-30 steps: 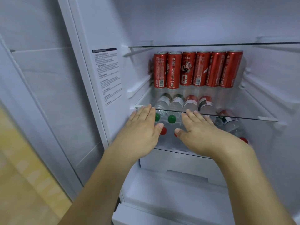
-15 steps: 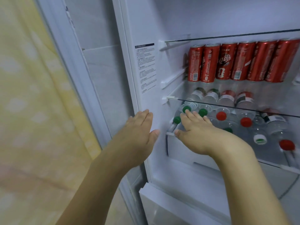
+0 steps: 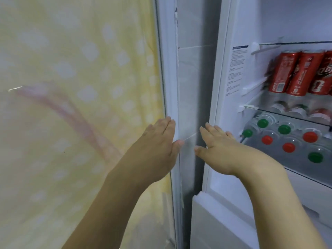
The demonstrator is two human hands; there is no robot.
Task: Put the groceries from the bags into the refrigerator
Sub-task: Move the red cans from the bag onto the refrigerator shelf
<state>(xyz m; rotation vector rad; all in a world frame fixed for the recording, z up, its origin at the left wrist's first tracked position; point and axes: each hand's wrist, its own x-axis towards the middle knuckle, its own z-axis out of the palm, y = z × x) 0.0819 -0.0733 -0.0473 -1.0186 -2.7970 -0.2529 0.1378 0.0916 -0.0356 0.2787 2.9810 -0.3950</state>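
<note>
Yellow dotted curtain [image 3: 75, 105] at left, white open fridge [image 3: 224, 105] at right w/ red cans [image 3: 294, 72]; left hand [image 3: 159, 146] & right hand [image 3: 221, 150] flat, empty, pointing away from shelves; bags not in view.

there is a single view, from a head-worn camera with a wide angle, looking forward and slightly down from close in front of the open refrigerator [image 3: 224, 123]. it faces the refrigerator's left front edge, so the shelves with red cans [image 3: 294, 72] and bottle caps [image 3: 284, 129] fill only the right side of the picture. a yellow dotted curtain [image 3: 71, 105] takes the left half. both forearms reach in from the bottom edge, the left hand [image 3: 158, 150] and right hand [image 3: 221, 150] near mid-picture, flat and apart.
</note>
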